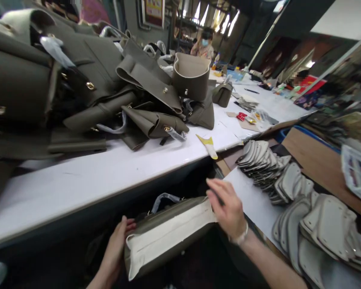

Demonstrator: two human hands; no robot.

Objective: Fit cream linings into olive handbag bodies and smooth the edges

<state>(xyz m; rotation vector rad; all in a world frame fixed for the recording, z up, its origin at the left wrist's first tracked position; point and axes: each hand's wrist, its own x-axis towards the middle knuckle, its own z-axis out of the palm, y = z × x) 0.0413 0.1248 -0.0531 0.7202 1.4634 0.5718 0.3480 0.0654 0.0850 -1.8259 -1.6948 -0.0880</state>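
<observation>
A dark olive-grey handbag (171, 237) is tilted at the front of the table, its pale lined opening facing me. Its handle (165, 197), wrapped in clear plastic, sticks up on the far side. My left hand (116, 243) grips the bag's left end, palm against the side and fingertips around the far edge. At the right end, my right hand (227, 206) touches or nearly touches the upper corner. Its fingers are stretched out, with the thumb apart from them. The bag's underside is hidden in shadow.
Similar handbags (90, 60) lie heaped on the white table (87, 184). A yellow and white scrap (208, 146) lies near its edge. Stacked grey bag panels (327, 226) are at right, beside a brown board (325, 160) and white plastic basket (359, 172). A masked person (203, 48) is farther back.
</observation>
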